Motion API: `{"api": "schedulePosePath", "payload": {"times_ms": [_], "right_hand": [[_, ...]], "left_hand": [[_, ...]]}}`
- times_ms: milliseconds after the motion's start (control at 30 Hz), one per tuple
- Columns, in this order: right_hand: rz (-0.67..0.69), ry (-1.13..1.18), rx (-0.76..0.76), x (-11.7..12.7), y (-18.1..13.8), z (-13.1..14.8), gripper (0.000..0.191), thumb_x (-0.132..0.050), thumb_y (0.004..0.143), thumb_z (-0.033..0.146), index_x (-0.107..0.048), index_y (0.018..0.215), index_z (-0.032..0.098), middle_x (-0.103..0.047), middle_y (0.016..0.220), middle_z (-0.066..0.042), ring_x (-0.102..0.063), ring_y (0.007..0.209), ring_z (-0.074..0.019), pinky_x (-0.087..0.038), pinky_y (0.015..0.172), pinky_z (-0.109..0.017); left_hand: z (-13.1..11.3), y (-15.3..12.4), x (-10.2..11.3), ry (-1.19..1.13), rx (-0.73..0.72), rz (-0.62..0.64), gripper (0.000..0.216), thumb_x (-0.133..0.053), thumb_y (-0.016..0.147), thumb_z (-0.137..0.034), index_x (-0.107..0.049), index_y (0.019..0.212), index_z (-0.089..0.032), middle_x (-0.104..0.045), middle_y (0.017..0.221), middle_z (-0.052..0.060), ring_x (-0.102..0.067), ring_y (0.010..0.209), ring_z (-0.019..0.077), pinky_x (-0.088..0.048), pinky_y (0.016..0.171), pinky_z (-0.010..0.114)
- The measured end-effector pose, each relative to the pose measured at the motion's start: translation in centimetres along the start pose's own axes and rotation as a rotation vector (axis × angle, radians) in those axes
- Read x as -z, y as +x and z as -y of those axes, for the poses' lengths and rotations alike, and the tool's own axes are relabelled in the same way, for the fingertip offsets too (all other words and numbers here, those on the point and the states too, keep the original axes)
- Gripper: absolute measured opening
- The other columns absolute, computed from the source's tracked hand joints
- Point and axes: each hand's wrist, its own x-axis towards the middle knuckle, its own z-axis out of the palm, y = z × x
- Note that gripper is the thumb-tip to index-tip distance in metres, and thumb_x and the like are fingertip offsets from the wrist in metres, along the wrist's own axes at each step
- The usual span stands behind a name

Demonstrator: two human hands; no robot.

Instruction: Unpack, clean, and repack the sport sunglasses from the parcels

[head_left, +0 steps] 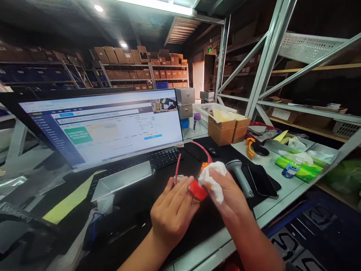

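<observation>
Over the black desk mat, my left hand (170, 214) is closed around a small red-orange object (198, 191) whose exact kind I cannot make out. A thin red cable or tube (178, 165) sticks up by the left thumb, and a thicker red one (203, 148) curves away behind the object. My right hand (232, 194) pinches a crumpled white tissue (216, 169) and presses it against the object's right side. Fingers and tissue hide much of the object.
Behind my hands stand a monitor (113, 131) and a keyboard (166, 157), with a clear plastic tray (124, 180) in front. To the right lie a barcode scanner (239, 177), a phone (262, 180), a tape dispenser (255, 148) and a green tissue pack (304, 167). Cardboard boxes (221, 131) stand farther back.
</observation>
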Motion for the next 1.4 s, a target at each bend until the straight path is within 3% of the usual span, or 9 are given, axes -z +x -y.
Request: {"api": "schedulePosePath", "payload": {"times_ms": [233,433,500,633,733,933,1033,1200,1400], "right_hand": [[-0.108,-0.199,0.344,0.9,-2.4,-6.1,0.043,-0.093,0.059,0.025,-0.051,0.061,0.018,-0.059,0.061,0.007,-0.052,0.055,-0.0069,-0.046,0.053,-0.017],[0.010,-0.016,0.011,0.4,-0.4,-1.3,0.042,-0.094,0.055,0.031,-0.063,0.078,0.019,-0.068,0.070,0.002,-0.061,0.060,-0.0119,-0.054,0.059,-0.024],[-0.007,0.019,0.003,0.1,0.1,-0.8,0.043,-0.094,0.057,0.033,-0.065,0.086,0.019,-0.071,0.076,0.001,-0.065,0.065,-0.0137,-0.056,0.065,-0.027],[-0.141,-0.150,0.263,0.7,-1.4,-4.7,0.036,-0.090,0.064,0.034,-0.058,0.073,0.020,-0.064,0.067,0.004,-0.057,0.058,-0.0110,-0.051,0.057,-0.023],[-0.111,-0.297,0.364,1.4,-2.4,-6.2,0.044,-0.091,0.059,0.027,-0.047,0.059,0.020,-0.054,0.057,0.007,-0.048,0.053,-0.0082,-0.046,0.052,-0.020],[0.001,-0.070,0.010,0.5,0.2,-1.0,0.046,-0.095,0.051,0.035,-0.059,0.075,0.019,-0.067,0.069,0.002,-0.060,0.059,-0.0120,-0.052,0.057,-0.024],[-0.073,-0.048,0.056,0.2,0.2,-1.5,0.047,-0.095,0.053,0.038,-0.063,0.081,0.018,-0.068,0.070,0.002,-0.060,0.060,-0.0117,-0.053,0.059,-0.024],[-0.162,-0.277,0.280,1.5,-1.9,-5.8,0.044,-0.093,0.054,0.031,-0.051,0.059,0.019,-0.054,0.055,0.007,-0.047,0.051,-0.0078,-0.043,0.049,-0.019],[-0.010,-0.056,-0.013,1.2,0.9,-1.6,0.045,-0.096,0.050,0.031,-0.057,0.070,0.019,-0.066,0.065,0.003,-0.057,0.054,-0.0110,-0.050,0.054,-0.023]], "left_hand": [[-0.1,-0.1,0.3,0.062,0.095,0.007,0.013,-0.054,0.089,-0.002,-0.063,0.086,-0.011,-0.078,0.093,0.017,-0.074,0.102,0.0283,-0.058,0.097,0.045],[0.1,-0.1,-0.1,-0.035,0.052,0.001,0.012,-0.073,0.083,-0.014,-0.065,0.092,-0.012,-0.078,0.099,0.016,-0.074,0.104,0.0269,-0.054,0.103,0.044],[0.1,-0.2,-0.2,-0.015,0.051,0.012,0.013,-0.074,0.082,-0.013,-0.065,0.091,-0.012,-0.078,0.099,0.015,-0.074,0.103,0.0271,-0.054,0.104,0.044],[0.0,-0.4,-0.2,0.014,0.091,0.012,0.005,-0.062,0.087,-0.007,-0.063,0.084,-0.011,-0.077,0.092,0.017,-0.074,0.104,0.0289,-0.056,0.100,0.045],[-0.1,-0.6,-0.2,-0.001,0.113,-0.004,0.011,-0.056,0.087,-0.003,-0.062,0.083,-0.011,-0.077,0.089,0.017,-0.074,0.104,0.0282,-0.056,0.100,0.044],[-0.2,-0.4,-0.5,-0.022,0.062,-0.008,0.009,-0.070,0.082,-0.010,-0.064,0.089,-0.011,-0.078,0.094,0.016,-0.075,0.099,0.0269,-0.056,0.101,0.043],[-0.2,-0.5,-0.6,0.014,0.062,0.005,0.006,-0.067,0.085,-0.010,-0.065,0.091,-0.009,-0.078,0.096,0.017,-0.075,0.098,0.0282,-0.058,0.098,0.044],[-0.1,-0.9,-0.7,0.047,0.085,0.020,0.013,-0.055,0.088,-0.002,-0.063,0.083,-0.011,-0.078,0.092,0.016,-0.074,0.104,0.0290,-0.058,0.098,0.046],[-0.1,-0.8,-0.9,0.079,0.033,0.015,0.007,-0.068,0.087,-0.016,-0.067,0.092,-0.011,-0.079,0.097,0.015,-0.076,0.094,0.0258,-0.059,0.097,0.043]]}}
